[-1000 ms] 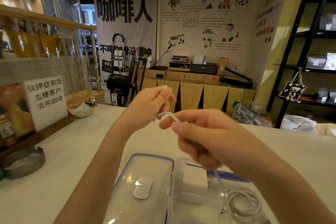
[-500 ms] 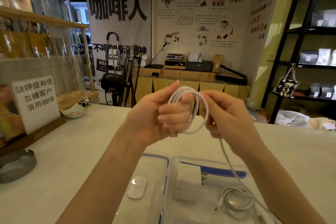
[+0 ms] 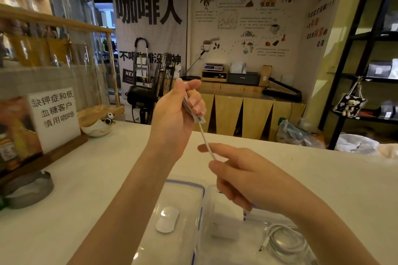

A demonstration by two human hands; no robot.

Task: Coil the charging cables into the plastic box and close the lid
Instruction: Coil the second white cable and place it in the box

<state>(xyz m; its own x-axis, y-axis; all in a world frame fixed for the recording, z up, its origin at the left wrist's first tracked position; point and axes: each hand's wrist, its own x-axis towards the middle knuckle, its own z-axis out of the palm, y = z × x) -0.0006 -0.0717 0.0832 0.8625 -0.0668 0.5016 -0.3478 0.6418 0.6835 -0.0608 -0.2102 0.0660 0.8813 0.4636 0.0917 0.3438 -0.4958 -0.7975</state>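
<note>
Head view: a lid lies left of the open box, where one coiled cable rests. Loops of a white cable are gripped in the closed left hand; its tail is pinched by the right hand.

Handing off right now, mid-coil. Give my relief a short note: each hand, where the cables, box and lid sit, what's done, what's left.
Left hand: raised, gripping the wound loops of a white charging cable.
Right hand: lower, pinching that cable's free run, which slants up to the left hand.
Plastic box: open on the counter, holding white charger blocks and one coiled cable.
Lid: off, lying left of the box.
Done: one cable stowed.
Left: finish winding, place coil in box, close lid.
</note>
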